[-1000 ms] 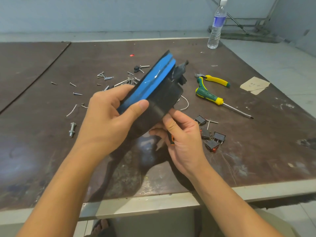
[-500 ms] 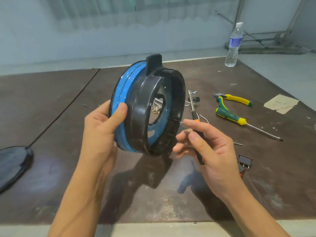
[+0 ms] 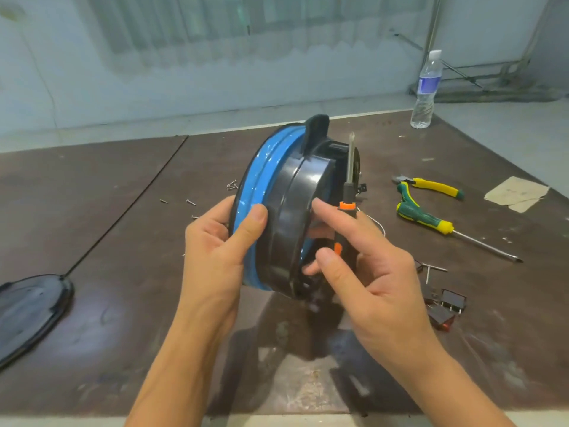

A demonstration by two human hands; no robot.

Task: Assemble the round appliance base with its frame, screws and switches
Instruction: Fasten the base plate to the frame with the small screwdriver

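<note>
The round appliance base [image 3: 289, 211], black with a blue band, is held on edge above the brown surface [image 3: 123, 229]. The left hand [image 3: 215, 251] is closed on its rim, thumb pressed on the blue band. The right hand [image 3: 366, 272] grips a black-and-orange screwdriver [image 3: 348, 198], shaft pointing up beside the base, index finger touching the black frame. Loose screws [image 3: 232, 184] lie behind the base. Black switches [image 3: 443, 306] rest on the surface to the right, near a green-and-yellow screwdriver [image 3: 431, 220] and pliers [image 3: 431, 187]. A water bottle [image 3: 426, 87] stands at the far edge.
</note>
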